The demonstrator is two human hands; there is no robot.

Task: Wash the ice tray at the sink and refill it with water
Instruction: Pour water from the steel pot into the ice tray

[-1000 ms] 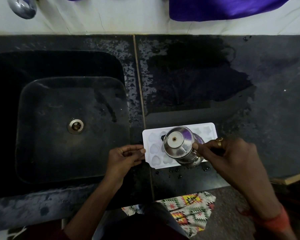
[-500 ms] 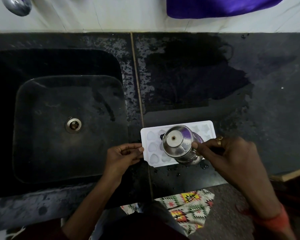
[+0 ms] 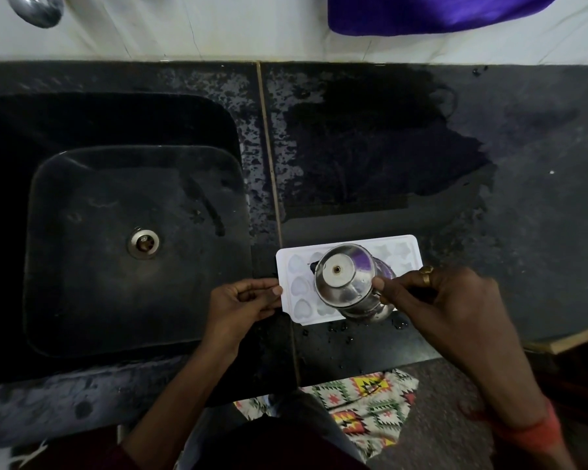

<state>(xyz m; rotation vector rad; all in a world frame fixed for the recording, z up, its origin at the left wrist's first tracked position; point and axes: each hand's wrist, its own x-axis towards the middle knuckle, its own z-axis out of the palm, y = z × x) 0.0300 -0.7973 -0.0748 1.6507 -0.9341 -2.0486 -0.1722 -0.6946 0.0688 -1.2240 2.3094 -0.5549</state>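
Observation:
A white ice tray (image 3: pixel 408 250) with heart- and star-shaped cells lies on the dark counter just right of the sink (image 3: pixel 82 184). My left hand (image 3: pixel 241 300) pinches the tray's left edge. My right hand (image 3: pixel 435 296) grips a steel cup (image 3: pixel 345 279), tilted on its side over the tray's middle with its mouth turned toward the tray's left cells. The cup hides the middle cells. I cannot tell whether water is running out.
A steel tap (image 3: pixel 36 8) sticks out at the top left above the black sink, whose drain (image 3: pixel 143 243) sits mid-basin. The counter (image 3: pixel 523 198) right of the sink has a wet dark patch. A purple cloth (image 3: pixel 421 11) hangs at the wall. Droplets lie by the front edge.
Hands, cup and tray keep nearly the same pose; only the view shifts slightly.

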